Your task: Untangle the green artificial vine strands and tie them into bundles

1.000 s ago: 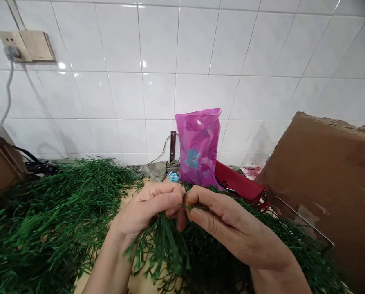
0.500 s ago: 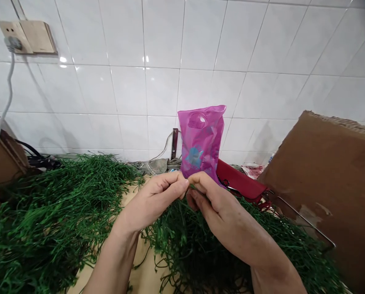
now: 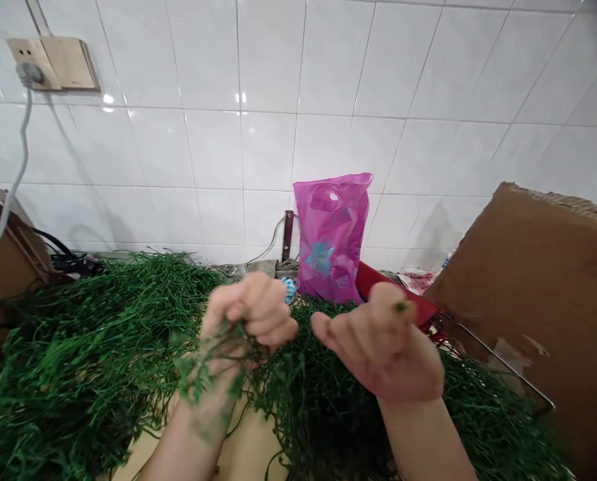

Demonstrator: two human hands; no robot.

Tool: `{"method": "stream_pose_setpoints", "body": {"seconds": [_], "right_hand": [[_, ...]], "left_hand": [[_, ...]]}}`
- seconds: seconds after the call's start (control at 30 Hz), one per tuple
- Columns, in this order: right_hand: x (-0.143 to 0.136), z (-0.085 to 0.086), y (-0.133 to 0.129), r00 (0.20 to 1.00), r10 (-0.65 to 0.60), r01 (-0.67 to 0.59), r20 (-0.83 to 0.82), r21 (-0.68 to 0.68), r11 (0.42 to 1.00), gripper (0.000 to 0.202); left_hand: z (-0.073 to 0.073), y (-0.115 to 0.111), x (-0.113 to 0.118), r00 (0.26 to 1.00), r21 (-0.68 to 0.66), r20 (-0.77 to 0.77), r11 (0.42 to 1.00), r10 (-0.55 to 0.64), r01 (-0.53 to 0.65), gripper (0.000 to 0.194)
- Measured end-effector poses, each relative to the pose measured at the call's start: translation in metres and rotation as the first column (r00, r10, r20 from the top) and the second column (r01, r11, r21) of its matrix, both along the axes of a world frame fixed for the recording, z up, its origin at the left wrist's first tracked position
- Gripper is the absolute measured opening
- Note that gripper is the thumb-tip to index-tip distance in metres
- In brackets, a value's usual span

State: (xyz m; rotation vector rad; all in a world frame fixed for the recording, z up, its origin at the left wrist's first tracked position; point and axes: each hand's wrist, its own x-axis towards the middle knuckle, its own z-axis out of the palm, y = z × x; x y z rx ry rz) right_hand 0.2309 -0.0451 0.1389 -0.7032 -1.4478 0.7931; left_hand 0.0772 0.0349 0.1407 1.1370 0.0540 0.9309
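Gripped thin stems [image 3: 238, 345] in the curled left hand [image 3: 258, 307] above the worktop [image 3: 251, 447], between the left heap [image 3: 102, 341] and right heap [image 3: 328, 401]; apparently pinched a blurred scrap [image 3: 401, 306] in the right hand [image 3: 383, 347], held apart. Seemed busy bunching; called next for a firm left hold and the scrap's release.

A pink bag [image 3: 334, 234] stands upright before the white tiled wall [image 3: 268, 53]. Just to its right lies a red bag [image 3: 371, 279], which is partly hidden. Brown cardboard [image 3: 539, 280] stands at the right side. On the left, a grey plug [image 3: 30, 74] sits in the socket [image 3: 37, 53], and its cable [image 3: 24, 137] hangs down.
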Motion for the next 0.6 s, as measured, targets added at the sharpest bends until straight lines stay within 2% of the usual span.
{"method": "stream_pose_setpoints", "body": {"seconds": [0.07, 0.1, 0.17, 0.23, 0.3, 0.37, 0.43, 0.5, 0.6], "right_hand": [[0.005, 0.002, 0.002, 0.997, -0.056, 0.06, -0.055, 0.08, 0.995, 0.057], [0.01, 0.004, 0.001, 0.997, -0.077, 0.077, -0.003, 0.076, 0.994, 0.054], [0.022, 0.009, -0.005, 0.962, -0.093, 0.102, 0.257, -0.023, 0.995, 0.047], [0.036, 0.012, -0.014, 0.806, -0.096, 0.21, 0.584, -0.131, 0.969, 0.037], [0.048, 0.011, -0.022, 0.614, -0.184, 0.376, 0.767, -0.079, 0.923, 0.027], [0.053, 0.009, -0.025, 0.495, -0.36, 0.52, 0.791, 0.062, 0.852, 0.026], [0.051, 0.01, -0.025, 0.452, -0.479, 0.607, 0.753, 0.134, 0.784, 0.028], [0.042, 0.012, -0.021, 0.475, -0.56, 0.654, 0.679, 0.154, 0.741, 0.028], [0.025, 0.016, -0.013, 0.531, -0.661, 0.712, 0.531, 0.144, 0.688, 0.028]], "left_hand": [[0.002, 0.005, 0.003, 0.99, -0.068, 0.094, 0.993, 0.104, -0.097, 0.06], [0.003, 0.007, 0.004, 0.988, -0.083, 0.073, 0.988, 0.136, -0.13, 0.057], [0.002, 0.011, 0.006, 0.984, -0.062, -0.086, 0.985, 0.155, -0.161, 0.048], [-0.001, 0.011, 0.007, 0.94, 0.018, -0.28, 0.98, 0.195, -0.198, 0.035], [-0.005, 0.009, 0.006, 0.879, 0.139, -0.391, 0.962, 0.271, -0.234, 0.028], [-0.009, 0.008, 0.005, 0.858, 0.223, -0.41, 0.946, 0.309, -0.234, 0.027], [-0.01, 0.007, 0.004, 0.86, 0.259, -0.419, 0.946, 0.292, -0.195, 0.027], [-0.009, 0.007, 0.004, 0.864, 0.286, -0.43, 0.947, 0.263, -0.146, 0.027], [-0.005, 0.007, 0.006, 0.878, 0.3, -0.406, 0.944, 0.254, -0.135, 0.026]]}}
